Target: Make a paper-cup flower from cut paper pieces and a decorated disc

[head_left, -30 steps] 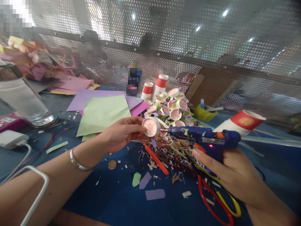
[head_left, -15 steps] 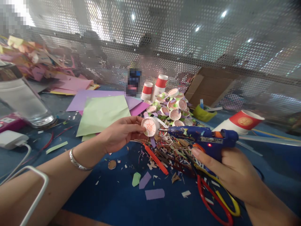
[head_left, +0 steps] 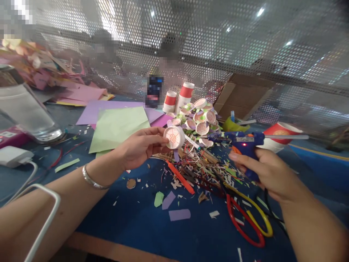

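Note:
Between the thumb and fingers of my left hand (head_left: 139,145) is a small round white paper piece (head_left: 173,137) with orange lines on its face, like a cut-down cup end. A purple paper strip (head_left: 176,155) hangs from its underside. My right hand (head_left: 268,173) grips a blue glue gun (head_left: 242,140) with a lit red light and a clear glue stick (head_left: 289,137) out of its back. The nozzle points left and is apart from the paper piece. Behind it lies a pile of similar round pieces (head_left: 202,128) with green and purple paper bits.
Paper scraps, an orange pen-like tool (head_left: 181,177) and red- and yellow-handled scissors (head_left: 245,222) lie in front. Red-and-white paper cups (head_left: 186,92) stand behind the pile. Green paper (head_left: 120,125), a water container (head_left: 32,112) and a white cable (head_left: 51,203) are left. Perforated metal (head_left: 212,47) rises behind.
The glue gun has moved right, its nozzle away from the round paper piece it was touching or nearly touching. My left hand still holds the piece. The view has shifted slightly.

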### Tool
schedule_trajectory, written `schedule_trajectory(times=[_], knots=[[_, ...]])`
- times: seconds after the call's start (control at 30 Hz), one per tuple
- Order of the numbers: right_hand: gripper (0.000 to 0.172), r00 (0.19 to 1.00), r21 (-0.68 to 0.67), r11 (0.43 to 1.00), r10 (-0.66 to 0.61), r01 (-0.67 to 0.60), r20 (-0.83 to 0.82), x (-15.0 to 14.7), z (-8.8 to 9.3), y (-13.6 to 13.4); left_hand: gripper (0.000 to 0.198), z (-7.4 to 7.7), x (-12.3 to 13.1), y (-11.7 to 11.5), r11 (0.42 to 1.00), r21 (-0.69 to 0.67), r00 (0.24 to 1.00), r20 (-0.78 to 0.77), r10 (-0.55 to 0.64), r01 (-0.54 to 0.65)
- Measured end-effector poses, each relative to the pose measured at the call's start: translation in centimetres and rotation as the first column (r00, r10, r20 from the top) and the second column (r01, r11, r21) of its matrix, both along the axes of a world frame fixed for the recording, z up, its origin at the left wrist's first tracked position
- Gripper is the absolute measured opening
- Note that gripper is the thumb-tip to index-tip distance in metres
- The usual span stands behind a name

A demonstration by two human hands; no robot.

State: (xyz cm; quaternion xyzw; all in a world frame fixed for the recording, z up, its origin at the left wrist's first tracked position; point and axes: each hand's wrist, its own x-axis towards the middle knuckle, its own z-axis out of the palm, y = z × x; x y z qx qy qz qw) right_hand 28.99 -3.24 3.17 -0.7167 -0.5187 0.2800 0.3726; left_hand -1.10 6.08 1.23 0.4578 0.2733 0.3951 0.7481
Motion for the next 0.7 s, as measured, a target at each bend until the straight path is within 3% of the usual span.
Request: schedule_trajectory(times=[0.17, 0.4, 0.57, 0.7], knots=[[0.042, 0.995, -0.128, 0.991, 0.034, -0.046, -0.098, 1.2, 0.1, 0.5, 0.006, 0.2, 0.0, -0.3, 1.0, 0.001, 1.0, 0.005, 0.017, -0.017], [0.044, 0.988, -0.168, 0.98, 0.08, -0.102, -0.131, 1.8, -0.3, 0.8, 0.003, 0.4, 0.0, -0.6, 1.0, 0.023, 1.0, -0.015, -0.007, 0.007], [0.047, 0.997, -0.102, 0.993, 0.068, -0.065, 0.02, 2.0, -2.5, 0.5, 0.003, 0.5, 0.0, -0.6, 0.999, 0.042, 0.999, -0.036, -0.003, 0.005], [0.055, 0.962, 0.033, 0.992, 0.111, -0.123, 0.249, 3.1, -3.2, 0.6, 0.006, 0.5, 0.0, -0.7, 0.999, 0.047, 0.999, -0.054, -0.002, 0.005]])
